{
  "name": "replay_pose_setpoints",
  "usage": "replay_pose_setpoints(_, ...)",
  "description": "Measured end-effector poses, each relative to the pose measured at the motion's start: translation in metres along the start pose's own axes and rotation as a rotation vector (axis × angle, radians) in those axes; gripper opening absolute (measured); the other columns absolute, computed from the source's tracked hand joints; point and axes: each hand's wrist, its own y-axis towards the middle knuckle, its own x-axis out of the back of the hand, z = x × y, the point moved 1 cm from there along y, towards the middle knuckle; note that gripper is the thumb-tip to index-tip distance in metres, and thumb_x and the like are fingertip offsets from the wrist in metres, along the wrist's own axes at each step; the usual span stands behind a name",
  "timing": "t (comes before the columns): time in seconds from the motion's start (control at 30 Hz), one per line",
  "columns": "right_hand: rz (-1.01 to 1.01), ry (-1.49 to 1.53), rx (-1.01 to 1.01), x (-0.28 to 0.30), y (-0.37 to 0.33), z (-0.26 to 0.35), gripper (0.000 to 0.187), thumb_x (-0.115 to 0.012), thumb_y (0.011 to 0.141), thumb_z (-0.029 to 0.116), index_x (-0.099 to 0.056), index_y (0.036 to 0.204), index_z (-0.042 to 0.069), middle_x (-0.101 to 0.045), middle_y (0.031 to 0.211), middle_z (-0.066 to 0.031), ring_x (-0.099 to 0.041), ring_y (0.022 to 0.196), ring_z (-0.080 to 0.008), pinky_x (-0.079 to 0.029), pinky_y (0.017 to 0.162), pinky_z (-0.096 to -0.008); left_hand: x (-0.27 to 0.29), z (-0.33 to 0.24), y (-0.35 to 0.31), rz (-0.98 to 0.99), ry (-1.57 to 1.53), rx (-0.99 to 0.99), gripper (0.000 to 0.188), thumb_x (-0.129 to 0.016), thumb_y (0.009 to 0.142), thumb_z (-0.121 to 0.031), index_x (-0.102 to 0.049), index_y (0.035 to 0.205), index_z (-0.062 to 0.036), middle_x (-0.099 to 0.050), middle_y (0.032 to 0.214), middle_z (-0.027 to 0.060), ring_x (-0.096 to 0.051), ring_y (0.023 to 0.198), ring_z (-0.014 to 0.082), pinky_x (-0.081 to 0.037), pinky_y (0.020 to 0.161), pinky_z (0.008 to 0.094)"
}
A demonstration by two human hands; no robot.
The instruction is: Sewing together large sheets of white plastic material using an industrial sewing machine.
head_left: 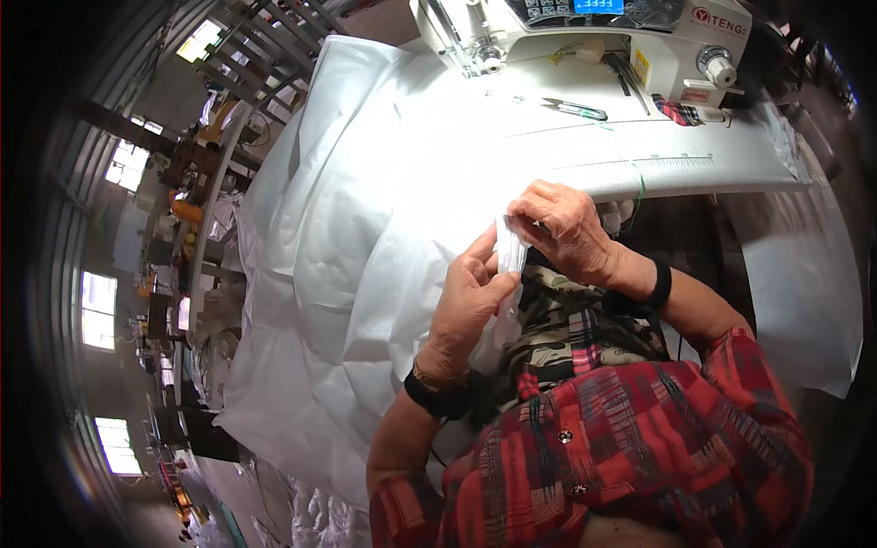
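A large sheet of thin white fabric (338, 247) spreads over the table and hangs toward my lap. Its gathered, folded edge (512, 248) is between my two hands at the table's front. My left hand (468, 297) pinches this fold from below, thumb on top and fingers behind. Just above it, my right hand (566, 228) is closed on the upper end of the same fold, fingertips bent inward. Whether anything small is tucked between those fingertips is hidden.
A white sewing machine (585, 46) stands at the back with its needle head at the left. Thread snips (575, 110) and tweezers (626, 75) lie near it. A checked cloth scrap (676, 111) sits by its base. Translucent sheeting (804, 283) hangs at the right.
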Motion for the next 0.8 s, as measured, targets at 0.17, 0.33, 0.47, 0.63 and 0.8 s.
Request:
replay_pose_setpoints(0.17,-0.003,-0.106,0.056,0.001,0.000,0.007,0.014,-0.069,0.079,0.006,-0.062,0.091,0.005,-0.059,0.079,-0.0079,-0.059,0.071,-0.0260,-0.047,0.064,-0.0357,0.000,-0.008,0.002,-0.012,0.133,-0.026,0.061,-0.057,0.087,-0.004,-0.035,0.142,0.0090,-0.059,0.083,-0.0012,-0.047,0.063,0.0003,-0.037,0.052,0.0161)
replay_pose_setpoints(0.33,0.009,-0.214,0.145,-0.002,0.000,0.014,0.017,-0.069,0.078,0.007,-0.063,0.094,0.005,-0.058,0.078,-0.0073,-0.059,0.073,-0.0260,-0.048,0.066,-0.0357,0.000,0.001,0.025,-0.128,-0.144,-0.048,0.024,-0.056,0.095,-0.017,-0.059,0.108,0.0026,-0.060,0.082,-0.0001,-0.051,0.069,0.0028,-0.042,0.062,0.0186)
replay_pose_setpoints(0.47,0.154,-0.097,0.200,0.010,0.001,0.003,0.017,-0.063,0.080,0.005,-0.063,0.097,0.002,-0.061,0.081,-0.0096,-0.062,0.073,-0.0270,-0.050,0.067,-0.0363,0.002,0.015,0.043,-0.204,-0.240,-0.138,0.010,-0.059,0.095,-0.011,-0.061,0.093,-0.0013,-0.062,0.085,0.0005,-0.055,0.076,0.0047,-0.044,0.067,0.0191)
replay_pose_setpoints(0.63,0.190,0.125,-0.614,0.012,0.012,-0.032,0.026,-0.054,0.093,0.014,-0.063,0.106,-0.006,-0.069,0.085,-0.0129,-0.065,0.076,-0.0171,-0.051,0.070,-0.0317,0.027,-0.028,0.040,-0.377,0.446,-0.279,0.011,-0.063,0.090,-0.006,-0.064,0.081,0.0014,-0.056,0.063,-0.0049,-0.048,0.056,0.0035,-0.040,0.051,0.0223)
replay_pose_setpoints(0.8,0.411,-0.134,-0.126,-0.100,0.027,-0.013,0.016,-0.059,0.074,0.015,-0.064,0.085,0.005,-0.064,0.080,-0.0111,-0.063,0.076,-0.0271,-0.049,0.067,-0.0404,0.030,-0.076,0.055,-0.099,1.030,-0.464,0.012,-0.064,0.086,-0.006,-0.066,0.081,0.0046,-0.060,0.061,0.0026,-0.052,0.057,0.0042,-0.043,0.053,0.0215)
